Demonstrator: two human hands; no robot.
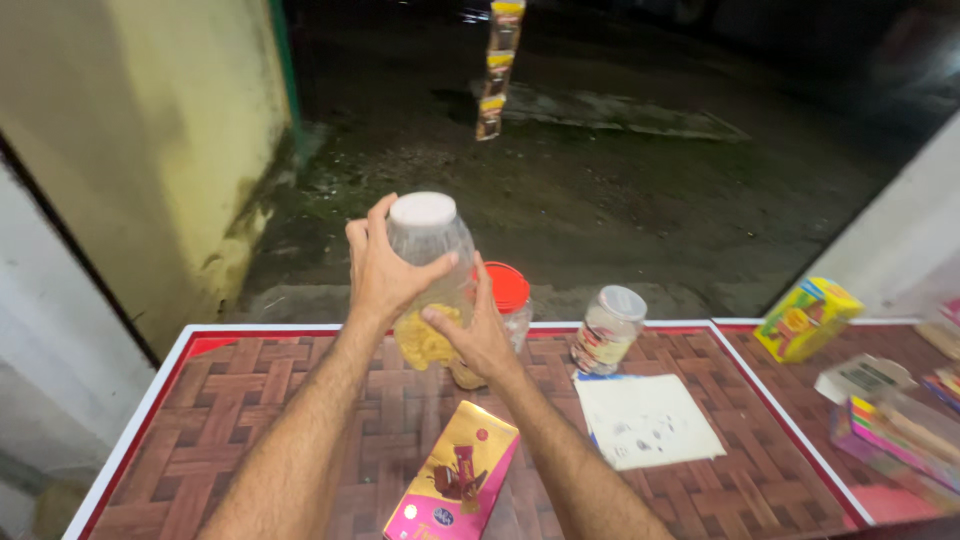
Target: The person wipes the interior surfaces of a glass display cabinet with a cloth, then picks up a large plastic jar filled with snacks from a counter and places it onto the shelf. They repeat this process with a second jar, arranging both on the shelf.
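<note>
Holding jar roughly upright, two-handed.

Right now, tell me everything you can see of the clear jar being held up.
The clear jar looks like plastic, with a white lid on top. It is tilted slightly, lifted above the counter, and holds pale yellow snacks low inside. The left hand wraps its upper side; the right hand supports it lower down.

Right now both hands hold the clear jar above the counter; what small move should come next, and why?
Probably lower the clear jar onto the bare counter in front. Left hand and right hand hold it lifted and tilted, close to the red-lidded jar.
</note>
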